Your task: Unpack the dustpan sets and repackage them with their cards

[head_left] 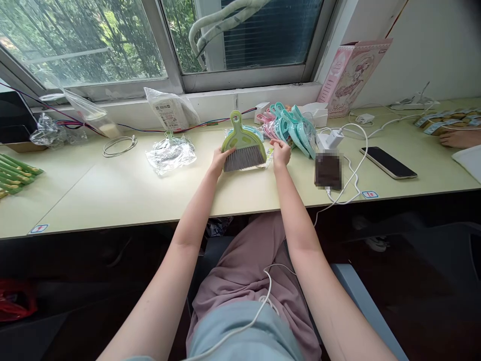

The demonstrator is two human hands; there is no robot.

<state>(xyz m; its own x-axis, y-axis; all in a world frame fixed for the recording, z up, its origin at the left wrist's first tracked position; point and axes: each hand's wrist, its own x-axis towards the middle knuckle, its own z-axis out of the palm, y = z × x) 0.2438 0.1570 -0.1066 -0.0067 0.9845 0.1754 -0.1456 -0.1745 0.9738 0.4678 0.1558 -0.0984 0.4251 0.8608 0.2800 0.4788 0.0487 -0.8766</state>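
A small green hand brush (244,156) with grey bristles lies over a green dustpan (227,142), their handles pointing toward the window. My left hand (221,159) is closed on their left edge, thumb on top near the bristles. To their right, my right hand (281,152) has its fingers pinched together. What they hold, if anything, is hidden. A pale printed piece (269,155), perhaps a label or wrapper, shows between the brush and my right hand. Just behind that hand lies a pile of teal brush-and-dustpan sets (296,125) in clear wrapping, with pink ones (268,125) beside them.
Crumpled clear plastic bags (171,154) lie left of my hands. A coiled white cable (119,145) and green packets (17,173) are farther left. On the right are a charger (332,139) with cables, a phone (390,163), a pink box (355,77) and another person's hand (460,139).
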